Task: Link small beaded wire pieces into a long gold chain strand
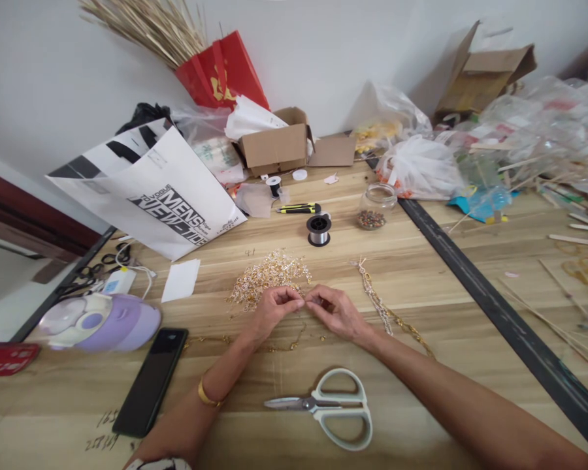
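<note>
My left hand (278,309) and my right hand (334,312) meet at the fingertips just over the table, both in a pinch. What sits between the fingers is too small to make out. Right behind them lies a heap of small gold and clear beads or charms (261,275). A thin gold beaded chain (288,346) runs along the table under my wrists. To the right of my right hand, a bundle of gold and silver chains (372,297) lies stretched out. White-handled scissors (323,406) rest nearer to me, their blades pointing left.
Behind the heap stand a wire spool (318,231), a yellow-black utility knife (298,209) and a glass jar (372,207) of beads. A phone (151,382), a purple bottle (108,323) and a white paper bag (161,196) occupy the left. Plastic bags (421,166) crowd the back right.
</note>
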Demonstrator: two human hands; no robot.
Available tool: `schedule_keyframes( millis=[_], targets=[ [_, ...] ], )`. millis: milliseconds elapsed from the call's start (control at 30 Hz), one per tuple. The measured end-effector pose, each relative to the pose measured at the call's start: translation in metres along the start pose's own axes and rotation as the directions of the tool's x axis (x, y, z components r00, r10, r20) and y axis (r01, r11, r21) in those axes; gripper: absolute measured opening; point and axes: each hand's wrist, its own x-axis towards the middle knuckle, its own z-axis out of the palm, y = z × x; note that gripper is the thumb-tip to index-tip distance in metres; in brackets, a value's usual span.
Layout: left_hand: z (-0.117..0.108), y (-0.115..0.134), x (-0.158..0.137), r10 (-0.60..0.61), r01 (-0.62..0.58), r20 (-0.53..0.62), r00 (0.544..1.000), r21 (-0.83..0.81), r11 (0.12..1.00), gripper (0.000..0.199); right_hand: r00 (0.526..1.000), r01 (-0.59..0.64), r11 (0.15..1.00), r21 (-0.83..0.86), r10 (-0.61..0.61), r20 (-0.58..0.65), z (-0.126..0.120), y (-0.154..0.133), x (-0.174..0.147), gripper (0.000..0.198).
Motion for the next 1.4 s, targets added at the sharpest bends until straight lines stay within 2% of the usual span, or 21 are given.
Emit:
schedule_keyframes(
  millis=[200,367,533,633,1000,1400],
  targets=[
    [-0.001,0.0,-0.001,0.028,-0.028,0.005,1.0,0.048,0.998,0.02,1.0,0.021,1.0,-0.003,-0.021,-0.001,0.0,0.001,0.001,0.013],
    [-0.002,0.002,-0.001,0.11,-0.113,0.03,0.993,0.152,0.982,0.019,1.0,0.011,1.0,-0.016,-0.011,-0.005,0.0,0.003,0.001,0.014],
    [-0.001,0.006,-0.004,0.225,-0.228,0.053,0.973,0.402,0.887,0.012,1.0,0.013,1.0,-0.024,-0.013,-0.002,0.0,0.006,0.001,0.013],
    [-0.001,0.008,-0.006,0.264,-0.273,0.087,0.961,0.474,0.837,0.014,1.0,0.007,1.0,-0.021,-0.007,0.005,0.0,0.005,0.001,0.012],
    [-0.003,0.013,-0.005,0.216,-0.251,0.128,0.968,0.451,0.857,0.015,1.0,-0.002,1.0,-0.017,0.002,0.027,0.0,0.005,0.001,0.01],
    [-0.005,0.002,-0.002,0.21,-0.226,0.085,0.974,0.36,0.905,0.015,1.0,-0.012,1.0,-0.011,0.012,0.015,0.0,0.004,0.001,0.015]
  ],
)
